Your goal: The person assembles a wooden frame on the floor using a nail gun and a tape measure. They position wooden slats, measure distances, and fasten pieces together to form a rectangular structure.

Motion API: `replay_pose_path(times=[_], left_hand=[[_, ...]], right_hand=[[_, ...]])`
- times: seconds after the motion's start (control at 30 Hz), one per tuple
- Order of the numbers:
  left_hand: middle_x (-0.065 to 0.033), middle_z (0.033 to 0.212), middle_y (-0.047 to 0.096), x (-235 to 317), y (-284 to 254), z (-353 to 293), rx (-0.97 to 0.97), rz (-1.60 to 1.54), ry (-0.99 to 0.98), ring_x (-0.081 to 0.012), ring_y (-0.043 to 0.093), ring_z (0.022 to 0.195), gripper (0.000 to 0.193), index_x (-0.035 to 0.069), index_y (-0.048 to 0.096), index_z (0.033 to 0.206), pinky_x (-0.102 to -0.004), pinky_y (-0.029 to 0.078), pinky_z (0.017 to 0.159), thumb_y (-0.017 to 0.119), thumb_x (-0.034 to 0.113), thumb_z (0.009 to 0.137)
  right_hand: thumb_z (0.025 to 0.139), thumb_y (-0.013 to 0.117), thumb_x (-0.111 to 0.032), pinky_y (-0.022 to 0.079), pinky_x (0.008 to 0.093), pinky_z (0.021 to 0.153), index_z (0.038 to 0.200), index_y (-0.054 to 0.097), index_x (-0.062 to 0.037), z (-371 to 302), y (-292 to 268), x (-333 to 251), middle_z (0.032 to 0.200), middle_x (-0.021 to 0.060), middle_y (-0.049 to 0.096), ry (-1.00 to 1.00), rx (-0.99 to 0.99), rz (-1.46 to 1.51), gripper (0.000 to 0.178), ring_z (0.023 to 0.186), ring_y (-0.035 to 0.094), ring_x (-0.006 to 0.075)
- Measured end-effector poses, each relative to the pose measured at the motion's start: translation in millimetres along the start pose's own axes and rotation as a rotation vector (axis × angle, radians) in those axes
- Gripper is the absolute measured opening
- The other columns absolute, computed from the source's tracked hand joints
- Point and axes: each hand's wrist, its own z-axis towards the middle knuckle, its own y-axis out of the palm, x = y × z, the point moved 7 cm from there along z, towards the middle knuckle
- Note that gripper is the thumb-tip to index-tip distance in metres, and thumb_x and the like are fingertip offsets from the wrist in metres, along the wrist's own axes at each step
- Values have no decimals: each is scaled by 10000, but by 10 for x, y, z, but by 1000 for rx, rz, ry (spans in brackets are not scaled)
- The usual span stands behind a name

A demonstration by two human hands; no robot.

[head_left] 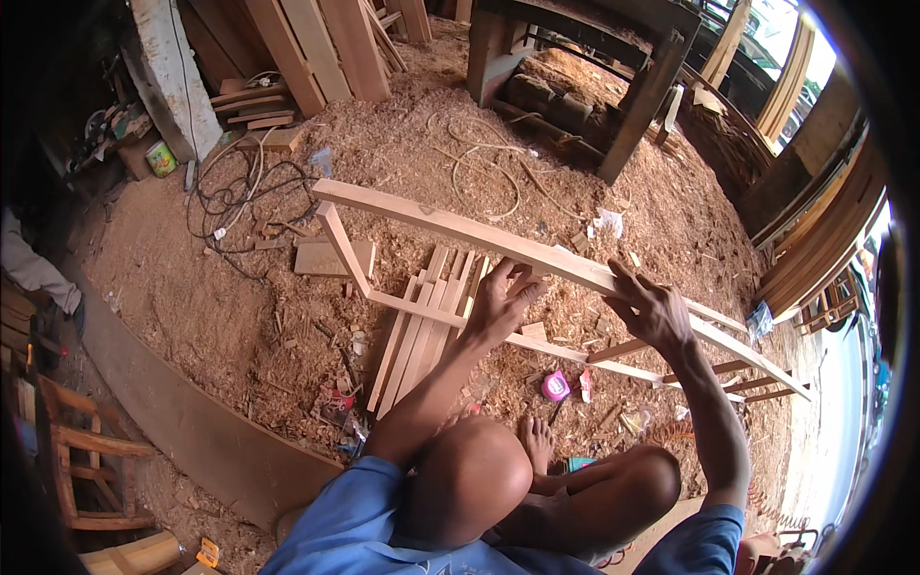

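A long, pale wooden frame [431, 219] of joined rails and crosspieces slants across in front of me, from the upper left down to the right. My left hand [502, 299] grips the lower edge of its upper rail near the middle, fingers curled up against the wood. Farther right, my right hand [655, 311] is closed over the same rail, its fingertips on the top face. Below the frame's left half, several loose wooden slats [412, 350] lie side by side on the shavings. A pink tape measure [555, 386] rests on the ground near my bare foot.
Wood shavings [383, 144] cover the ground. A heavy dark machine stand [623, 125] is at the far side. Tangled cables [216, 211] lie at left, near leaning boards [326, 48]. More planks [824, 240] stand at right. A wooden chair frame [91, 446] is at lower left.
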Motion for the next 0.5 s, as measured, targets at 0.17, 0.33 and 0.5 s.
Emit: replay_pose_path(times=[0.17, 0.33, 0.5], left_hand=[[-80, 1104, 681, -128, 22, 17, -17, -293, -134, -187, 623, 1060, 427, 62, 666, 1157, -389, 511, 1021, 808, 320, 848], [6, 973, 632, -213, 15, 87, -42, -309, -170, -111, 564, 980, 306, 65, 648, 1120, -294, 465, 913, 798, 103, 856], [-65, 1197, 671, -255, 39, 84, -124, -393, -176, -167, 605, 1130, 371, 30, 630, 1223, -328, 473, 1000, 769, 113, 888]], right_hand=[[910, 708, -421, 402, 324, 355, 1478, 475, -199, -55, 55, 16, 783, 33, 679, -3, -46, -13, 653, 450, 545, 144], [911, 697, -454, 394, 329, 351, 1479, 483, -210, -32, 65, 128, 751, 23, 656, 6, -61, -44, 654, 426, 513, 139], [913, 694, -464, 386, 330, 344, 1475, 490, -201, -62, 94, 163, 743, 10, 654, -9, -67, -62, 653, 408, 489, 132]])
